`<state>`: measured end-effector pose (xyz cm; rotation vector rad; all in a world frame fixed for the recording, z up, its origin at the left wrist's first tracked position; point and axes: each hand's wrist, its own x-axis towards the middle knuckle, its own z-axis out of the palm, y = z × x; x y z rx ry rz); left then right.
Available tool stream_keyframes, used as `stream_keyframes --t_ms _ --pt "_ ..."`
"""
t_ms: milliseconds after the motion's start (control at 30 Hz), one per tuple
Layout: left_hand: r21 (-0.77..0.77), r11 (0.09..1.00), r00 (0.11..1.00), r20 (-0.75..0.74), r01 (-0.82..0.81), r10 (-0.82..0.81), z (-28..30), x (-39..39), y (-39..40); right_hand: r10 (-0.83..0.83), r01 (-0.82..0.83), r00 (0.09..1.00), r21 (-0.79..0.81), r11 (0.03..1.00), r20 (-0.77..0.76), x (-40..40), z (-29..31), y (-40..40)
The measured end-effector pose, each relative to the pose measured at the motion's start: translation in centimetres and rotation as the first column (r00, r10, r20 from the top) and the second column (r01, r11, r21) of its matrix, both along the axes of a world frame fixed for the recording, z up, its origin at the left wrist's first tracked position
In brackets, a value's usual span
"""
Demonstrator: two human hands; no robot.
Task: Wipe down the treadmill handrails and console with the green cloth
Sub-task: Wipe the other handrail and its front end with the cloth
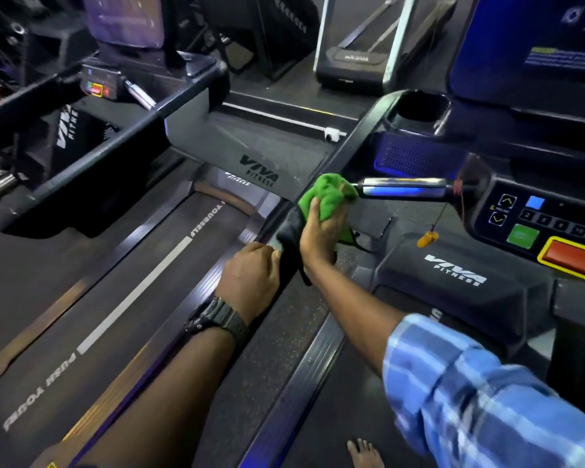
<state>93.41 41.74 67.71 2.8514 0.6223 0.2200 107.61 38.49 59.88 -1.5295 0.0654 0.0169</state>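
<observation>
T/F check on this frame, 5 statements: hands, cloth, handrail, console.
1. The right hand grips the green cloth. True.
2. The cloth sits on the red console button. False: it is at the left end of the chrome grip bar, apart from the red button.
3. The left hand holds the black handrail. True.
4. The left wrist is bare. False: it wears a dark watch.
5. The right sleeve is plain white. False: it is blue checked.
</observation>
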Motion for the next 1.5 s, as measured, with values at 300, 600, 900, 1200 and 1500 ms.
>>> stream_keyframes --t_ms 300,600,900,1200,1500 --pt "0.043 0.998 0.999 0.003 0.052 -0.052 -2.0 -3.5 0.1 0.635 -0.062 0.701 -0.859 0.508 0.325 4.2 4.3 -0.9" --pt "0.135 0.988 0.995 0.056 0.076 -0.084 -2.5 -7.8 0.8 0.938 -0.226 0.181 -0.916 0.331 0.294 -1.5 3.9 -4.1" --pt "0.132 0.987 0.983 0.141 0.096 -0.115 -2.9 -10.3 1.3 0.927 -0.097 0.334 -0.972 0.216 0.173 -6.3 6.2 0.3" --pt "0.196 0.97 0.974 0.142 0.146 -0.175 -2.6 -12.2 1.5 0.802 -0.048 0.58 -0.977 0.206 0.14 -3.0 6.3 0.7" --pt "0.191 0.977 0.976 0.173 0.097 -0.131 -2.3 -12.7 1.3 0.941 -0.272 0.232 -0.912 0.307 0.248 -2.7 4.5 -4.1"
